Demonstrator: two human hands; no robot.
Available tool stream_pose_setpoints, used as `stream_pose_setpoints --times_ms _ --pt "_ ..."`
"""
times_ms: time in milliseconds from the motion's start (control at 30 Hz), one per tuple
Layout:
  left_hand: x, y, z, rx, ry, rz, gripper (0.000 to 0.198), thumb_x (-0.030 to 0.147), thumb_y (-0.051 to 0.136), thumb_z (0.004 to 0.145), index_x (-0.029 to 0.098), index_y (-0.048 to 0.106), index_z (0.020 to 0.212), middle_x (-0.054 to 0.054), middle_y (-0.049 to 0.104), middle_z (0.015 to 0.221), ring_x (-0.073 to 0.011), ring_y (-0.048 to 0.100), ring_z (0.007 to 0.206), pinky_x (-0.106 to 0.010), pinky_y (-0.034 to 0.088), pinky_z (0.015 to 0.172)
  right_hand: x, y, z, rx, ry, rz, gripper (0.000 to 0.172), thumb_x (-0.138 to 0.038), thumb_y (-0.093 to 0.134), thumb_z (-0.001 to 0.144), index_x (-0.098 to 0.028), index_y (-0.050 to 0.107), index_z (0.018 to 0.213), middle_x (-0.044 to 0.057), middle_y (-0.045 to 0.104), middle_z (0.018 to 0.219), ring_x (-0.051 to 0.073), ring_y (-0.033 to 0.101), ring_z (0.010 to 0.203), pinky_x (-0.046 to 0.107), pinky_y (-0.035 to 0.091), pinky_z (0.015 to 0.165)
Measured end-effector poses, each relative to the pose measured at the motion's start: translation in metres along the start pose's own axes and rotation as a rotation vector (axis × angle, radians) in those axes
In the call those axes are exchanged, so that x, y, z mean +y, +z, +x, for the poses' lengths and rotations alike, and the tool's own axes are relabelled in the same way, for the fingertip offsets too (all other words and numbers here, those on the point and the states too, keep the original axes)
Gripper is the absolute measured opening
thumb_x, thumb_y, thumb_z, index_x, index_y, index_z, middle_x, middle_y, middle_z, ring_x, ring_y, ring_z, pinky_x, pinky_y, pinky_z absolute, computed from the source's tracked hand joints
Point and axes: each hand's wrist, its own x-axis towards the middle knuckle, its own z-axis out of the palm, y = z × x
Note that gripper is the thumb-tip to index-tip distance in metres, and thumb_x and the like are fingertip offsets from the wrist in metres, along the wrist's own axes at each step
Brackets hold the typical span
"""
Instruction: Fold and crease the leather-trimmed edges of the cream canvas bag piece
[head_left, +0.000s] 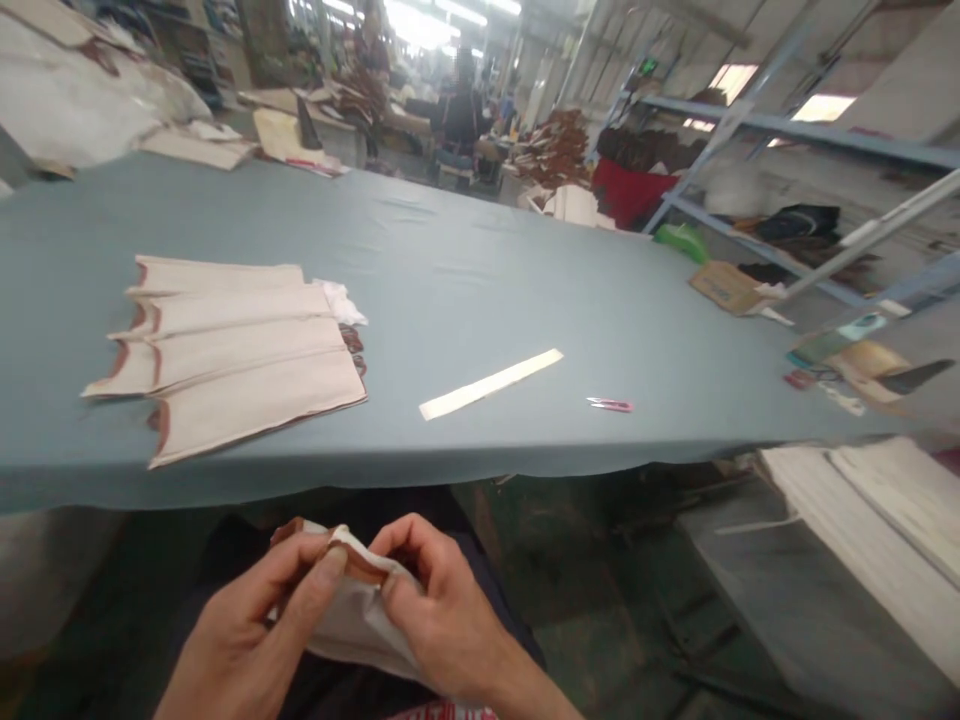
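Observation:
Over my lap I hold a cream fabric piece (358, 622) with a brown edge. My left hand (259, 610) pinches the brown-trimmed edge between thumb and fingers. A short way along the same edge, my right hand (442, 605) grips it too, thumb in front and fingers behind. Between the two hands the edge is folded over, showing white and brown layers. Part of the piece hangs below and is partly hidden by my hands. On the table ahead, a set of similar cream fabric pieces (251, 340) with brown edges lies overlapped at the left.
A blue-grey cloth covers the table (480, 270). On it lie a pale strip (491, 384) and small pink-handled thread snips (611, 404). A cardboard box (724, 287) sits at the right near a metal shelf rack (810, 130). White panels (862, 520) are stacked at the lower right.

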Motion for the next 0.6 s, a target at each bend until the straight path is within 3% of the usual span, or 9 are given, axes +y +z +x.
stream_pose_setpoints --times_ms 100,167,267,367,600 --pt "-0.004 0.002 0.014 -0.087 -0.025 -0.075 0.047 0.069 0.067 0.094 0.024 0.076 0.084 0.000 0.076 0.077 -0.0198 0.068 0.068 -0.023 0.053 0.062 0.005 -0.012 0.007 -0.071 -0.012 0.063 0.026 -0.013 0.059 0.075 -0.020 0.068 0.098 0.001 0.071 0.092 0.017 0.065 0.084 0.028 0.051 0.078" --pt "-0.005 0.004 0.025 -0.081 -0.018 -0.032 0.047 0.069 0.065 0.095 0.025 0.075 0.082 0.001 0.077 0.077 -0.0191 0.066 0.066 -0.023 0.052 0.063 0.006 -0.027 0.017 -0.032 -0.049 0.012 0.026 -0.016 0.055 0.082 -0.020 0.069 0.103 0.004 0.074 0.097 0.019 0.068 0.086 0.030 0.053 0.081" --pt "-0.007 0.010 0.040 -0.013 0.058 0.113 0.045 0.068 0.064 0.095 0.028 0.076 0.078 0.001 0.078 0.077 -0.0204 0.068 0.071 -0.024 0.051 0.069 0.001 -0.053 0.042 0.222 -0.161 -0.387 0.018 -0.026 0.056 0.095 -0.020 0.070 0.105 0.008 0.077 0.100 0.022 0.069 0.088 0.036 0.053 0.084" --pt "-0.012 0.016 0.051 -0.025 0.082 0.158 0.048 0.068 0.061 0.097 0.028 0.077 0.077 0.000 0.080 0.081 -0.0217 0.069 0.076 -0.026 0.050 0.071 -0.007 -0.073 0.073 0.393 -0.242 -0.791 0.014 -0.032 0.064 0.098 -0.020 0.070 0.100 0.009 0.077 0.100 0.024 0.068 0.090 0.038 0.051 0.086" --pt "-0.024 0.021 0.072 -0.094 -0.020 0.126 0.050 0.070 0.060 0.098 0.027 0.077 0.080 0.003 0.079 0.084 -0.0188 0.071 0.078 -0.025 0.048 0.075 -0.007 -0.082 0.138 0.437 -0.253 -1.215 0.023 -0.039 0.080 0.095 -0.019 0.073 0.104 0.010 0.078 0.103 0.026 0.071 0.098 0.032 0.048 0.079"
